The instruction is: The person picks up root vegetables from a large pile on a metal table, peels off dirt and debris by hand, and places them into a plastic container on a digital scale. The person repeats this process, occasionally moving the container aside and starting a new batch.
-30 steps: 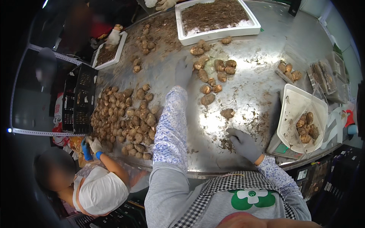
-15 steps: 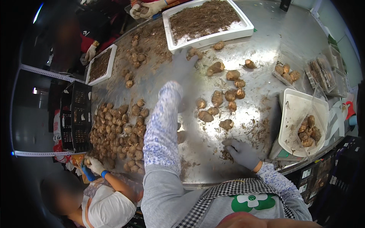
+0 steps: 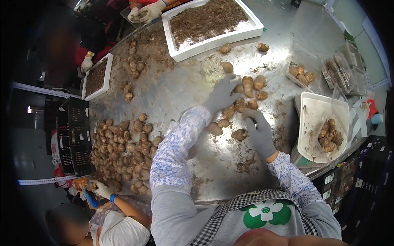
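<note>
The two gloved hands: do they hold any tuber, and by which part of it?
It cannot be told: the left hand and right hand are close to tubers, without clear grip.

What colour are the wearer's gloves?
Grey on both left glove and right glove, in the head view.

Brown, ringed, rounded tubers (image 3: pixel 248 86) lie in a loose cluster on the metal worktop (image 3: pixel 219 174), several touching.
</note>
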Motion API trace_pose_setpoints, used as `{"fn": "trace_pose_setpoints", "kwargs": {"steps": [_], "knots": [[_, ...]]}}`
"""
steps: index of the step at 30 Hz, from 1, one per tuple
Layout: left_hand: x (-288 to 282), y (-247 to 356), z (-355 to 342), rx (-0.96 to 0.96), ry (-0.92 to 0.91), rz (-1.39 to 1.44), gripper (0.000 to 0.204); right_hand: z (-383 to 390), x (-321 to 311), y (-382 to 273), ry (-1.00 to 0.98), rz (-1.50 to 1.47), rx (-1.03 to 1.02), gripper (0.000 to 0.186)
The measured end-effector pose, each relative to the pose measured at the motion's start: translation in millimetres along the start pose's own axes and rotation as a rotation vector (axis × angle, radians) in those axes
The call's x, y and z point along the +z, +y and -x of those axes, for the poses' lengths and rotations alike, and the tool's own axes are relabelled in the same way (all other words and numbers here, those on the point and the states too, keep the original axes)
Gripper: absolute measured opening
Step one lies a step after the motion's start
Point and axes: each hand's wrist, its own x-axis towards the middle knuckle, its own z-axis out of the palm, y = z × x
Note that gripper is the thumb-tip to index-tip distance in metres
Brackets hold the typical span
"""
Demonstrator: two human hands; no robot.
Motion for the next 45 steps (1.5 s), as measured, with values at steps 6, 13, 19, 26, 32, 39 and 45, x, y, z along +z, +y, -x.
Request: {"fn": "trace_pose_setpoints", "kwargs": {"steps": [6, 13, 19, 26, 32, 39, 45], "knots": [[-81.4, -6.7, 58.1, -0.338, 0.218, -0.199, 0.044, 43.2, -12.7, 3.3, -0.229, 0.054, 0.059, 0.017], [-73.0, -2.8, 153.4, -0.688, -0.087, -0.082, 0.067, 82.4, -15.9, 16.0, -0.342, 0.023, 0.050, 0.017], [-20.3, 41.7, 142.7, -0.451, 0.030, 0.220, 0.068, 95.8, -3.2, 9.4, -0.479, 0.044, -0.099, 0.019], [-39.5, 74.7, 111.1, -0.563, -0.092, 0.117, 0.059, 110.1, -23.6, 25.0, -0.491, 0.156, -0.038, 0.020], [29.4, 51.7, 65.5, -0.253, 0.066, -0.206, 0.063, 113.0, -24.3, 5.6, -0.498, 0.061, -0.114, 0.018], [-6.2, 93.7, 83.2, -0.412, 0.130, 0.740, 0.058, 112.2, -51.0, 13.0, -0.333, 0.025, 0.057, 0.023], [25.7, 121.2, 136.1, -0.315, 0.159, 1.863, 0.044, 97.5, -59.8, -7.1, -0.058, -0.438, 0.304, 0.022]]}}
